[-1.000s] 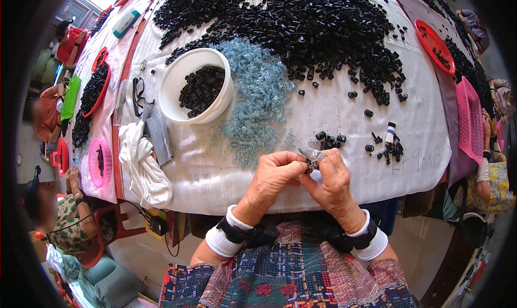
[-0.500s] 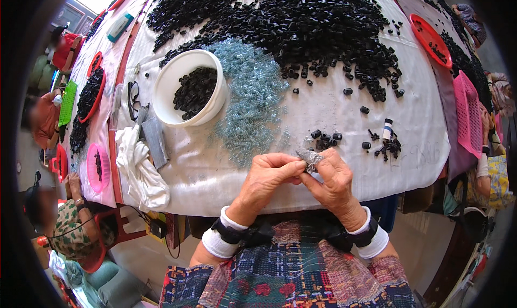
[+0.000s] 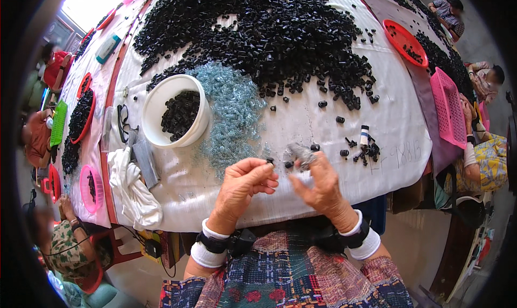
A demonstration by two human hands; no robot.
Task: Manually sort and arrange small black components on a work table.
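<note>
Counter draped in white cloth (image 3: 398,114): above it, the left hand (image 3: 240,183) pinches a small black piece (image 3: 270,160); just apart to its right, the right hand (image 3: 321,187) holds a blurred grey elongated object (image 3: 302,155), slanting away leftward, near loose black cylinders (image 3: 315,147).

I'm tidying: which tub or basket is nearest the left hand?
The white tub, holding black pieces; the red, pink and green containers lie farther from the left hand.
</note>
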